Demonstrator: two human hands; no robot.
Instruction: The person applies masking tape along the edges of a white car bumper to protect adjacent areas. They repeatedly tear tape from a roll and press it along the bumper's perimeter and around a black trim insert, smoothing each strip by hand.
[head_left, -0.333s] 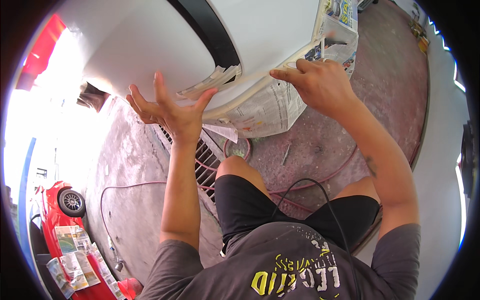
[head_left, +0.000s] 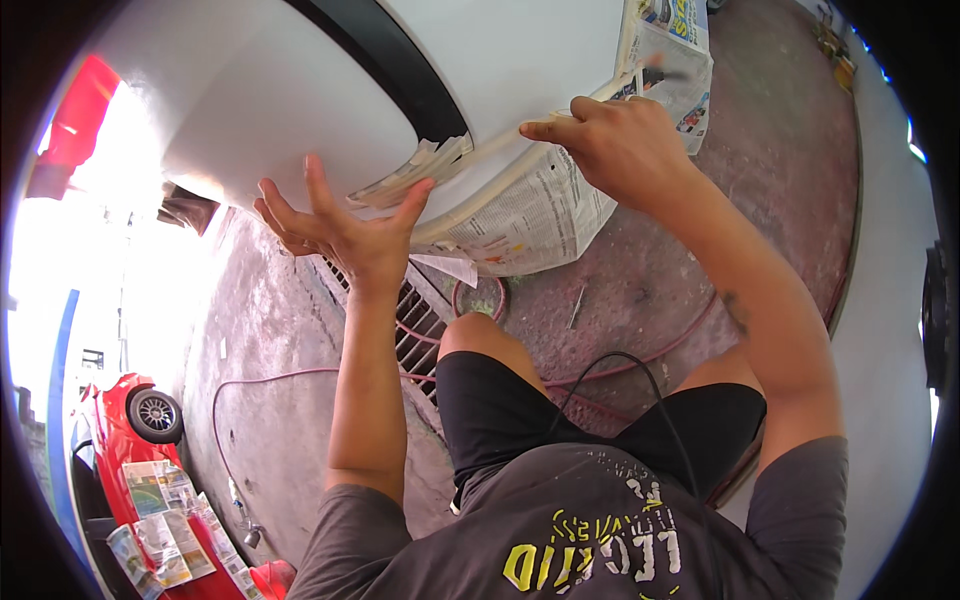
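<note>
Left hand (head_left: pixel 335 225) spread flat against white car panel (head_left: pixel 250 110), thumb on folded newspaper (head_left: pixel 405 172). Right hand (head_left: pixel 620 150) pinches masking tape (head_left: pixel 500 150) along panel edge.

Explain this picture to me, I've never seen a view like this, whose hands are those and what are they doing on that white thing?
The camera sits on a person's head and looks down, so the round, bent edges come from its fisheye lens. The two bare arms rising from below are that person's own.

The left hand is spread open, thumb and fingers pressing a folded wad of newspaper against a white car body panel.

The right hand pinches a strip of beige masking tape that runs along the panel's lower edge, above more newspaper sheets taped there.

Below lie a concrete floor, a drain grate and a red hose.
</note>
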